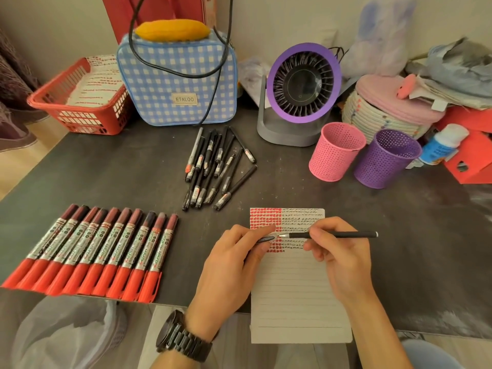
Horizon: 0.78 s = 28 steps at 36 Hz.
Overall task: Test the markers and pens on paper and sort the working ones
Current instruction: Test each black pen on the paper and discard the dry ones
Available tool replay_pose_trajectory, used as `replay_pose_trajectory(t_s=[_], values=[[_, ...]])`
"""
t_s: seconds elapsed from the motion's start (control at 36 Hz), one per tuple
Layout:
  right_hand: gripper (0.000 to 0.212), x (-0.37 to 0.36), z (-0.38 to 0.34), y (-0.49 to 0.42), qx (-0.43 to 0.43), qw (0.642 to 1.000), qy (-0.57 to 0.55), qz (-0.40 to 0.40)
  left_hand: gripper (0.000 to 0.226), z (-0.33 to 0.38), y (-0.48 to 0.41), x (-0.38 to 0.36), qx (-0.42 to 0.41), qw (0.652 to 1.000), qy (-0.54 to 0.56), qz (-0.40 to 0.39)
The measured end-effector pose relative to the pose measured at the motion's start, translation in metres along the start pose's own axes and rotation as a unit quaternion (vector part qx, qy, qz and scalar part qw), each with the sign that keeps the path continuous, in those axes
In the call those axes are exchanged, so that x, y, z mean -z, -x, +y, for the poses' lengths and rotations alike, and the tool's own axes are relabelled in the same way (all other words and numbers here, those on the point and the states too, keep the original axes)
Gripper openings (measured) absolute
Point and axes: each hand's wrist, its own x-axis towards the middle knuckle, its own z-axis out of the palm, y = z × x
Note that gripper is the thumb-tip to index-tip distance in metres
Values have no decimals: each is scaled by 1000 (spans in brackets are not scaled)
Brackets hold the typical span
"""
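Right hand: the right hand (pixel 338 259) pinches a black pen (pixel 346 234), nib down on the scribbled rows.
Left hand: the left hand (pixel 231 265) pinches the cap (pixel 266 238) at the paper's left edge.
Paper: the paper (pixel 292 288) lies at 5 o'clock, with red blots top left and black scribbles top right.
Markers: the red markers (pixel 90 251) sit in a tight row at 8 o'clock.
Pens: the pens (pixel 213 169) lie in a loose black pile at centre.
Basket: the red basket (pixel 53 83) at 10 o'clock holds sheets (pixel 98 78) streaked with red marks.
Cups: the pink cup (pixel 334 158) and purple cup (pixel 380 166) stand upright, just beside each other, at 2 o'clock.
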Motion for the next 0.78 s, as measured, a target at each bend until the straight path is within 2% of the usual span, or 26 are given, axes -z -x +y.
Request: replay_pose_trajectory(t_s=[0.36,0.58,0.78], values=[[10,-1,-1,2,13,996,75,-52,39,0,-1,-1,-19,1000,-20,3],[7,-6,-3,4,-7,992,108,-59,24,-2,-1,-1,-39,999,-16,0],[6,-7,-3,3,6,991,112,-73,25,-5,-1,-2,-33,998,57,11]])
